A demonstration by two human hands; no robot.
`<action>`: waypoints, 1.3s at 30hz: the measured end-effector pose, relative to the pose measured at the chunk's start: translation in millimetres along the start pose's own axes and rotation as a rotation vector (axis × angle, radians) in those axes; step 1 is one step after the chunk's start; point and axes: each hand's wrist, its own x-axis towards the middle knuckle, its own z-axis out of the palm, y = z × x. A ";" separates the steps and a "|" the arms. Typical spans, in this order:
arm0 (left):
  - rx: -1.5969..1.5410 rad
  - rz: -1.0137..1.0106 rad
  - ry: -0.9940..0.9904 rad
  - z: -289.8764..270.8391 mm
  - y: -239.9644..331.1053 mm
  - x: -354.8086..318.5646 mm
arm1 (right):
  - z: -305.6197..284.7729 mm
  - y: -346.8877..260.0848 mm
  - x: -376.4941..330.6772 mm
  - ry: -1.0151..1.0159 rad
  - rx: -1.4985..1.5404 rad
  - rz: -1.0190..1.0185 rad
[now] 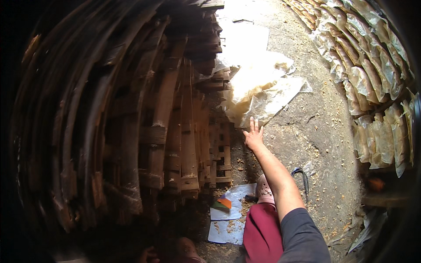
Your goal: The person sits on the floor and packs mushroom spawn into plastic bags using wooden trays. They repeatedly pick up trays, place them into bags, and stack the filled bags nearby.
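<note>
- Just beyond the right hand, fingers spread apart, a crumpled sheet lies on the floor.
- Its length seemingly runs forward.
- Left hand: farther, dim; finger state I cannot tell.

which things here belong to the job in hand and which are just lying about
Seem part of it:
- right hand, open, fingertips at the sheet's near edge, contact unclear
- crumpled translucent sheet

Seem just lying about:
- pale bluish papers on the floor
- orange-and-green piece on one paper
- dark looped cord
</note>
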 end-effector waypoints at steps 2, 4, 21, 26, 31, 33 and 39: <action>-0.007 -0.007 -0.011 -0.4 2.9 -1.0 | -13.2 -5.3 7.7 -0.078 0.052 0.012; -0.007 0.006 -0.016 -1.7 4.3 0.6 | -26.0 -1.2 13.1 0.070 0.157 0.084; 0.063 0.117 0.067 37.9 -47.7 -100.3 | -250.3 146.3 -163.4 1.245 0.997 0.081; 0.035 0.258 0.126 44.7 -43.7 -121.9 | -279.2 155.0 -257.5 1.175 0.966 0.082; -0.183 0.677 0.228 21.2 1.4 -125.3 | -267.0 162.3 -352.9 1.044 0.847 0.167; -0.440 0.901 0.257 4.7 30.4 -120.5 | -252.9 182.4 -388.1 1.033 0.899 0.213; -0.986 0.959 0.555 -93.5 161.1 -125.7 | -190.5 275.9 -448.4 0.945 1.486 0.528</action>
